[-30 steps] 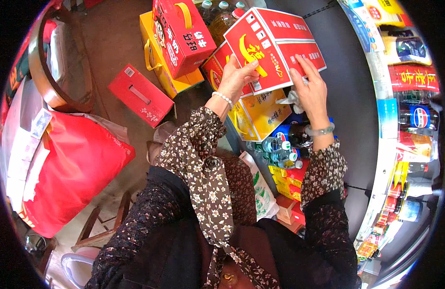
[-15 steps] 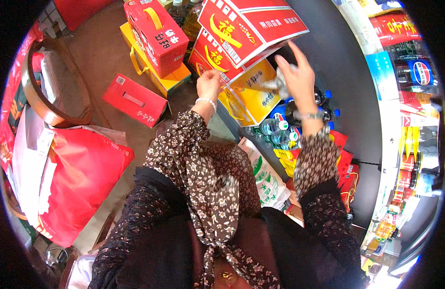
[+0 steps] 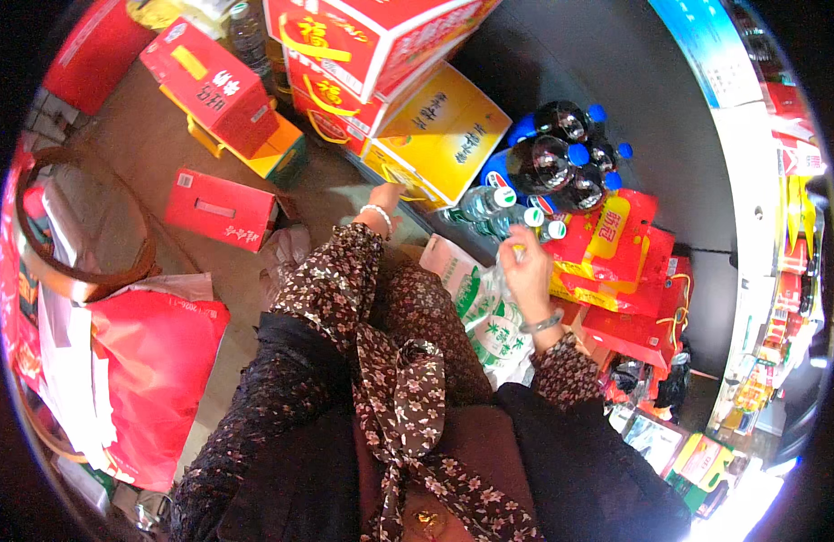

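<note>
My left hand, fingers drawn together, is beside the lower left corner of a yellow carton. Whether it touches the carton or pinches something is unclear. Curled fingers show on my right hand, which hovers just below the clear bottles with white caps; what lies inside its grasp is hidden. Under that hand lies a white plastic bag with green print. Red cartons with yellow print are stacked behind the yellow one. Dark cola bottles with blue caps stand to its right.
Left of the cartons, a red handled box sits on a yellow box; another red box lies on the floor. A round wooden-rimmed stool and a red bag are farther left. Red gift bags lie right.
My right hand has come down and nearer, from beside the red cartons to below the bottles. A blurred whitish thing was at its fingers before. My left hand has moved lower. The view has shifted.
</note>
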A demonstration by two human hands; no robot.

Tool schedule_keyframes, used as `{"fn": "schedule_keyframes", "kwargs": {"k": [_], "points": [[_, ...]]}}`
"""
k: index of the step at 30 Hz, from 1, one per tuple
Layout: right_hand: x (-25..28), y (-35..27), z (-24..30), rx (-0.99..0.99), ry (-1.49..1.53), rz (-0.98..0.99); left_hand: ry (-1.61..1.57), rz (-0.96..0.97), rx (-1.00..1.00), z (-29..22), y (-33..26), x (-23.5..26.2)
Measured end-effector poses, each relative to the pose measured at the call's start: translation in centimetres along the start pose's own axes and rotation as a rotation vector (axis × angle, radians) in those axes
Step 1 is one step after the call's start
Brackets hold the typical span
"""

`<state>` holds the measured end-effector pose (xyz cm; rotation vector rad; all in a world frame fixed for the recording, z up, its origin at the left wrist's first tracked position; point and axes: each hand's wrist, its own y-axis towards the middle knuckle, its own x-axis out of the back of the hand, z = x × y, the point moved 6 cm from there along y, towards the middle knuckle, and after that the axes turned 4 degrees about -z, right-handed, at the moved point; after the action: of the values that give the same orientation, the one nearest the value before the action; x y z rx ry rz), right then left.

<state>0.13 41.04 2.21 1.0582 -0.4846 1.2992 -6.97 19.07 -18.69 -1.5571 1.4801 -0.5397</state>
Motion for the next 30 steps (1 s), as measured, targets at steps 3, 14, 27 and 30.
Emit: {"fn": "schedule_keyframes", "kwargs": {"k": [3, 14, 27, 30], "points": [[1.1, 4.5, 0.4, -0.195, -0.233, 0.244, -0.279, -0.026, 0.059, 0.9, 1.8, -0.5], [-2.9, 6.6, 1.0, -0.072, -0.535, 0.453, -0.504, -0.058, 0.011, 1.0, 3.1, -0.9], [-3.4, 7.7, -0.5, -0.199, -0.540, 0.352, 0.004, -0.197, -0.139, 1.5, 0.5, 0.8], [-3.7, 7.2, -0.4, -0.209, -0.514, 0.377, 0.138, -0.172, -0.243, 3.0, 0.1, 2.1]]}}
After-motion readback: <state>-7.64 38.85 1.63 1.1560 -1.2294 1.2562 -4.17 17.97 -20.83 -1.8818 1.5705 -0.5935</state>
